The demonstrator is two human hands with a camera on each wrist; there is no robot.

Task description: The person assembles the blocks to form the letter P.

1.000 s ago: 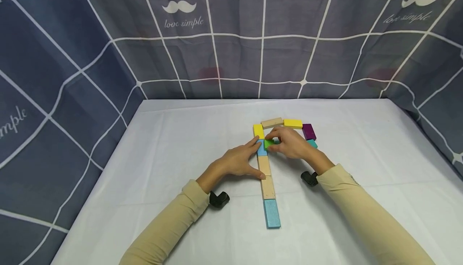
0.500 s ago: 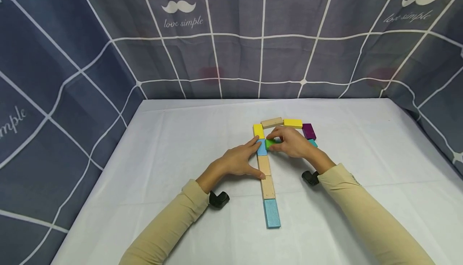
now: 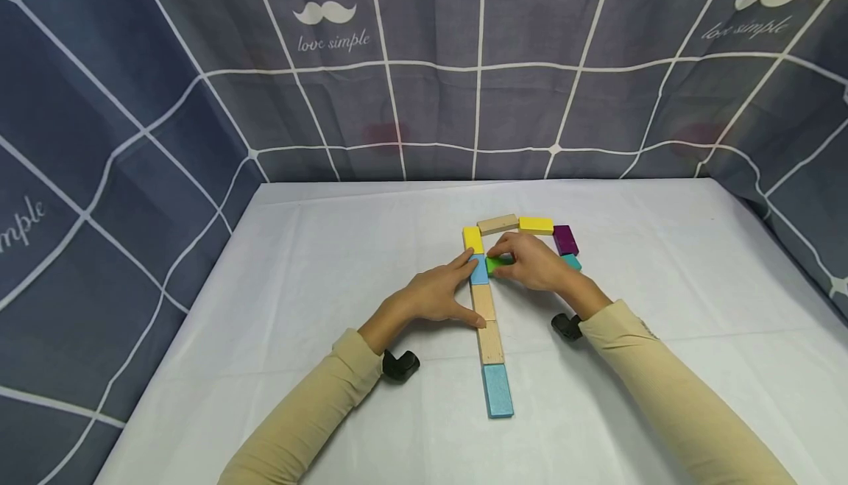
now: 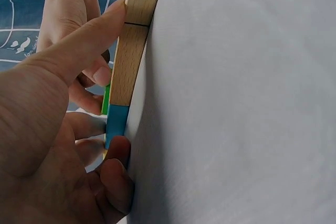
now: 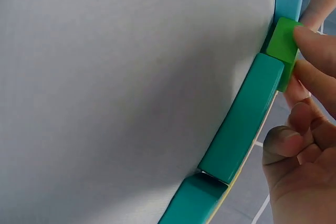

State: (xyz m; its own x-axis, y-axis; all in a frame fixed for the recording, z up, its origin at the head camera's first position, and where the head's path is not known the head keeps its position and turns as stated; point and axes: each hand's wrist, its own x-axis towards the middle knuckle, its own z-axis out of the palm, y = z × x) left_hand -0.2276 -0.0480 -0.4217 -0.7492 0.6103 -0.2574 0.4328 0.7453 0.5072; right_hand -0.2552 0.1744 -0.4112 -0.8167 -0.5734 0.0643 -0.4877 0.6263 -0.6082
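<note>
My right hand (image 3: 532,260) pinches a small green block (image 5: 282,40) between thumb and fingers. That block sits between a light blue block (image 3: 480,273) and a teal block (image 5: 242,116); its end overlaps the teal one in the right wrist view. My left hand (image 3: 433,294) lies spread along the left side of the block column. Its fingertips touch the light blue block, and its thumb (image 4: 100,30) rests near the joint of two plain wooden blocks (image 4: 131,61). In the head view, my right hand hides most of the teal block.
A yellow block (image 3: 473,240), a wooden block (image 3: 498,224), another yellow block (image 3: 535,225) and a purple block (image 3: 565,240) curve round the far side. A second teal block (image 3: 571,261) follows. A larger blue block (image 3: 497,391) ends the column. Grid-patterned curtains (image 3: 424,102) border the white-covered table (image 3: 318,286).
The green block has shifted slightly right, away from the column, with my right hand still pinching it. My left hand stays in place.
</note>
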